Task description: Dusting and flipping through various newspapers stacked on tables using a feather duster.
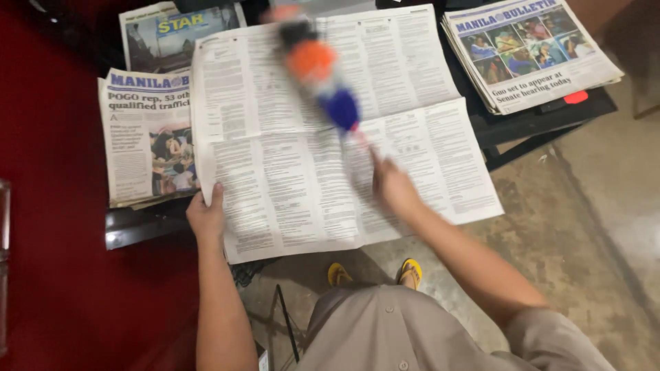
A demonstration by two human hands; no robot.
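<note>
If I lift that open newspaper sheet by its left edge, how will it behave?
The sheet is thin and creased, so it will probably flop and fold. It overhangs the table, so it may slide. Likely light: only the left hand pins it.

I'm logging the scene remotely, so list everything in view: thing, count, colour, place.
open newspaper sheet: one, white, spread on table centre
folded newspapers: two, colour photos, left
newspaper stack: one, top right
duster: one, orange and blue, blurred, over sheet
table: one, black
floor: grey concrete, right
sandals: two, yellow, bottom centre
left hand: pressing sheet's left edge
right hand: gripping duster handle
</note>
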